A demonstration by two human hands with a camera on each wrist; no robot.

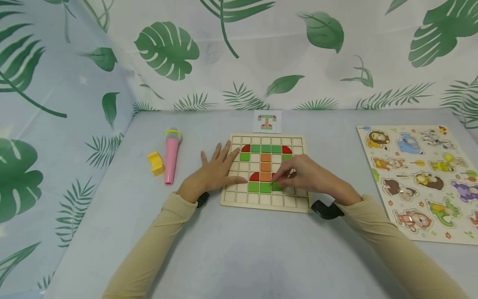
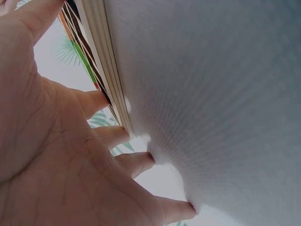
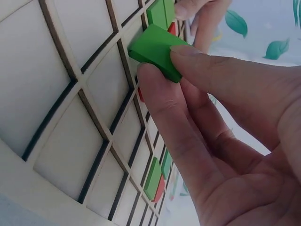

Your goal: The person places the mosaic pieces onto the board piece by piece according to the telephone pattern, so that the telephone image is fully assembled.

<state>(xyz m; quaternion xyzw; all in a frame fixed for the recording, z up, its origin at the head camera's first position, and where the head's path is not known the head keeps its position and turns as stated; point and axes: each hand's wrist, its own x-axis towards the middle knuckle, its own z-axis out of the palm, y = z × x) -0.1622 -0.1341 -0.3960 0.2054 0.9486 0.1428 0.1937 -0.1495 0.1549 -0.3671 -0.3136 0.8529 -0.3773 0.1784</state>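
Observation:
My right hand (image 1: 307,176) pinches a green square tile (image 3: 155,47) between thumb and forefinger, tilted over the lower rows of a wooden grid board (image 1: 235,198). In the right wrist view a corner of the tile dips at a grid cell. My left hand (image 1: 213,174) lies with spread fingers at the board's left edge, its thumb reaching over the lower cells; the left wrist view shows fingertips by the edge and on the table. Red, green and orange tiles (image 1: 265,167) sit in the grid in a T-like figure. My right hand partly hides its right side.
Behind the board lies a pattern card (image 1: 257,127) showing a similar figure. To the left are a pink toy microphone (image 1: 171,160) and a yellow block (image 1: 156,163). An animal puzzle board (image 1: 381,196) lies at the right. A leaf-print cloth (image 1: 246,62) hangs behind the table.

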